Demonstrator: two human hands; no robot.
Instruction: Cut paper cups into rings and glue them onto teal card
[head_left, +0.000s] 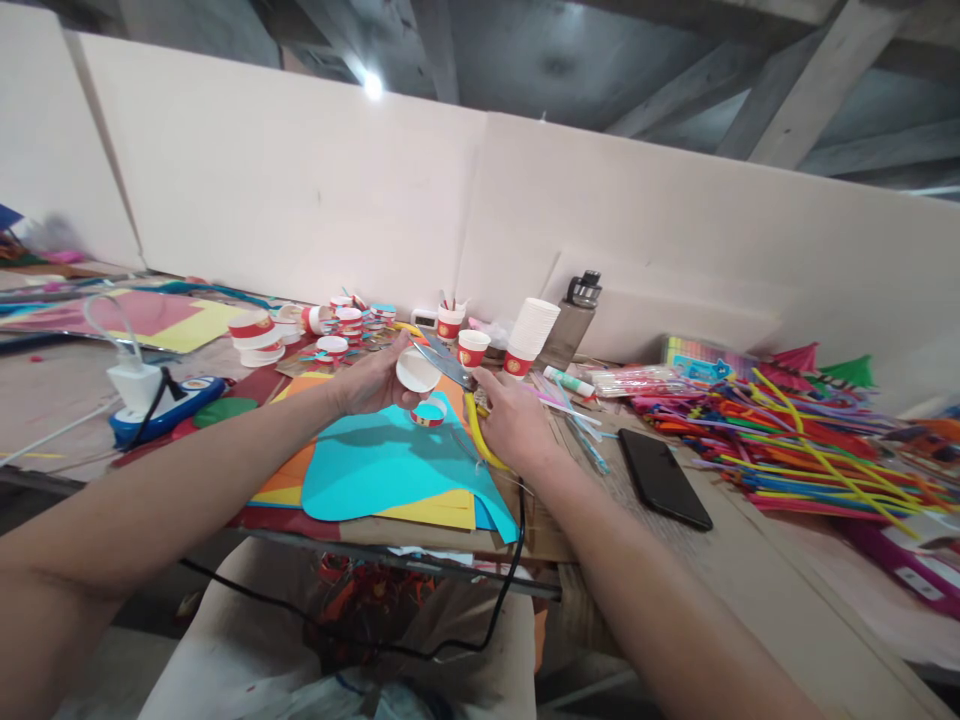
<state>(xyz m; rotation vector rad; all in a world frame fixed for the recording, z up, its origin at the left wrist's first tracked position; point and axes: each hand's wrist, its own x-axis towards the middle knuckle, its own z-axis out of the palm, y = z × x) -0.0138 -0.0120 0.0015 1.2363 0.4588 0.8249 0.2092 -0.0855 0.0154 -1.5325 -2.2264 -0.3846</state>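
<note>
My left hand [382,378] grips a white paper cup piece [418,372], its round opening turned toward me. In my right hand [510,415] is a pair of scissors [475,425] with yellow handles; the blades are spread and reach over the rim of the cup piece. Just below, a cut ring of red and white paper cup [428,412] hangs or lies above a turquoise sheet [390,465]; I cannot tell whether it is still joined to the cup. Yellow and orange sheets [427,512] stick out from underneath.
Behind my hands stand a paper cup [473,348], a cup stack [531,335] and a grey bottle [571,325]. Cut cup pieces [259,335] lie left, near a blue power strip [166,408]. A phone [664,478] and colourful pipe cleaners [795,440] are right. A black cable [495,625] crosses my lap.
</note>
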